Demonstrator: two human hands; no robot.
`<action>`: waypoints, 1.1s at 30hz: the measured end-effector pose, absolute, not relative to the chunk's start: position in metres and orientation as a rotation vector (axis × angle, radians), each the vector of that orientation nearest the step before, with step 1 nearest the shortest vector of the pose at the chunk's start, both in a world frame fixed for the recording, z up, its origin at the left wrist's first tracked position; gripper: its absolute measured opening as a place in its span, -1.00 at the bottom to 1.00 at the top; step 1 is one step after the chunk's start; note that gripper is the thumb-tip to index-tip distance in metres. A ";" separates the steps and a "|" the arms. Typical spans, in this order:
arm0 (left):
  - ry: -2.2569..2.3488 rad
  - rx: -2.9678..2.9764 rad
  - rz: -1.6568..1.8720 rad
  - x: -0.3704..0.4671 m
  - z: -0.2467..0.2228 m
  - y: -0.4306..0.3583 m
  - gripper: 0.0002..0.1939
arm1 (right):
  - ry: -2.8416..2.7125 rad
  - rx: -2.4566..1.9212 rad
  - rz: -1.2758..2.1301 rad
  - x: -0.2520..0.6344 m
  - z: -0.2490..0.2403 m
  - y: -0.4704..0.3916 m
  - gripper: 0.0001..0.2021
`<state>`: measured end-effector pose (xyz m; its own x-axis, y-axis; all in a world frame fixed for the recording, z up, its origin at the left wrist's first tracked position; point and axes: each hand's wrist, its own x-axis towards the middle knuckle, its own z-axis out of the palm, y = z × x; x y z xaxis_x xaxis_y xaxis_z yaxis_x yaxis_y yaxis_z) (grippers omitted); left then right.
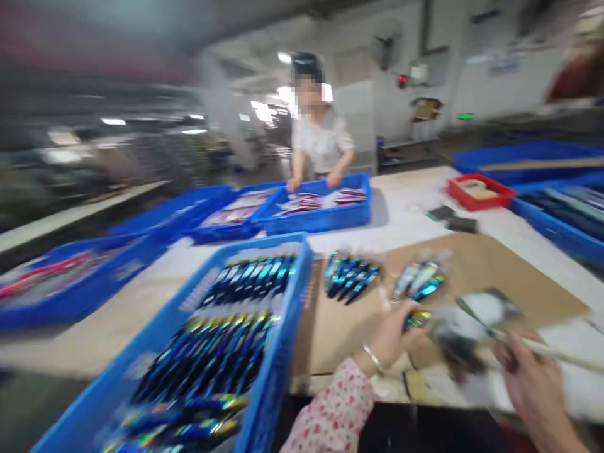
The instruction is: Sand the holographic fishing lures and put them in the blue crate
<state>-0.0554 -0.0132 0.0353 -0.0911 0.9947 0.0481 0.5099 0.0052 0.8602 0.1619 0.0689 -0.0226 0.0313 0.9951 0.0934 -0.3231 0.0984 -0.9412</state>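
My left hand (394, 336), with a bracelet at the wrist and a pink-dotted sleeve, is closed around a shiny yellow-and-blue fishing lure (417, 319). My right hand (531, 377) is curled and blurred at the right, with a thin dark stick-like tool (476, 314) reaching from its fingers. Between the hands lies a dark smeared object (455, 346) that I cannot make out. Just beyond, a white pad on a dark base (488, 308) sits on the cardboard. Two fanned groups of lures, one blue (350, 277) and one paler (419, 280), lie past my left hand.
A blue crate (302, 302) holding rows of blue lures stands at my left. Across the white table, a person (321, 138) has both hands on a blue crate (314, 220) of red-striped lures. More blue crates line the left and right; a red tray (481, 194) sits at right.
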 end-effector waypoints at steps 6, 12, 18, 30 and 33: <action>1.696 1.682 0.655 -0.057 0.040 0.034 -0.58 | -1.151 -0.948 1.110 0.165 -0.011 0.082 -0.70; 1.680 1.851 0.383 -0.043 0.037 0.052 -0.65 | -1.442 -0.904 1.028 0.168 -0.007 0.090 -0.78; 1.709 2.168 0.163 -0.038 0.038 0.062 -0.60 | -1.484 -0.842 0.994 0.169 -0.003 0.101 -0.80; 1.645 2.347 -0.212 -0.028 0.036 0.066 -0.58 | -1.797 -0.955 1.218 0.161 -0.013 0.125 -0.61; 1.635 2.321 -0.259 -0.026 0.038 0.068 -0.61 | -1.949 -0.990 1.141 0.157 -0.014 0.130 -0.66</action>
